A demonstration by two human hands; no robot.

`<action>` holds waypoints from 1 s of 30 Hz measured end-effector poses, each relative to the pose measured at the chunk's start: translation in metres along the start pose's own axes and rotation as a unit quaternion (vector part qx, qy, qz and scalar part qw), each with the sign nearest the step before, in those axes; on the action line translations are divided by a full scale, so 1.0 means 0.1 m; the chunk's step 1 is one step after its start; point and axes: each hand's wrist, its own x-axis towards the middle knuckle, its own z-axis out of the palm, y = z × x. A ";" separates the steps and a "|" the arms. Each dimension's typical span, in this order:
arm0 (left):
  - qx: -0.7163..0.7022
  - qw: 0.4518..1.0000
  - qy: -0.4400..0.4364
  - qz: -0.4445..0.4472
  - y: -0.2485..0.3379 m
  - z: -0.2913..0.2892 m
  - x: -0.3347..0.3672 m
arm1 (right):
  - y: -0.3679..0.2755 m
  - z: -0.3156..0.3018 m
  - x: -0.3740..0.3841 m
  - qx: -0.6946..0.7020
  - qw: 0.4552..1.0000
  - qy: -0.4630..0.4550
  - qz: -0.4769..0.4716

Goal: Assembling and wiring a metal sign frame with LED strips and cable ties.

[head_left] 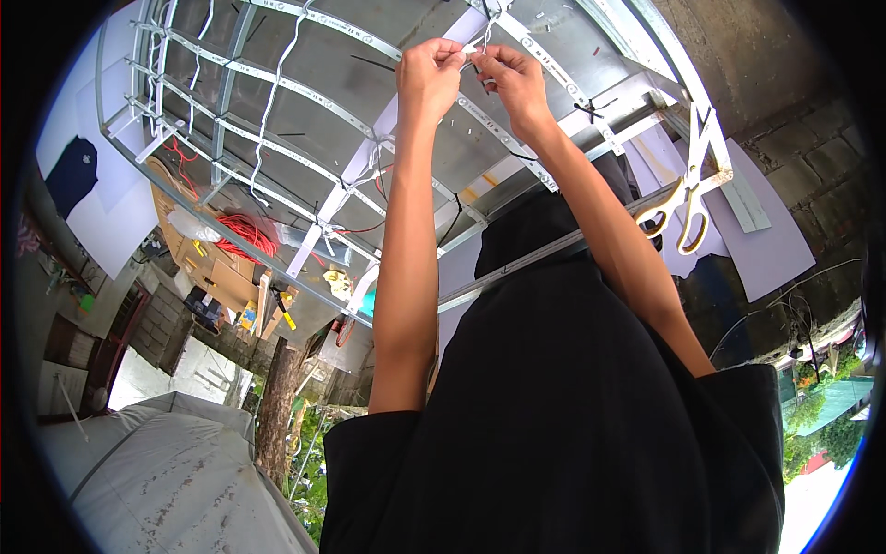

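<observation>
My left hand and my right hand meet at the far side of a metal frame, fingertips nearly touching. Each pinches thin white wire, and a small white piece shows between the fingertips; its exact shape is too small to make out. White LED strips with round lenses run across the frame, fixed along pale metal bars. Black cable ties stick out at several places, one of them, a black tie, to the right of my right hand.
White-handled scissors hang on the frame's near right corner. At the left, a coil of red wire lies among tools and cardboard. White sheets lean at the right by a block wall. A grey cover fills the lower left.
</observation>
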 end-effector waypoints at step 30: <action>-0.092 0.996 -0.008 0.013 0.00 -0.05 -0.06 | -0.04 -0.01 0.03 -0.029 0.999 0.018 -0.019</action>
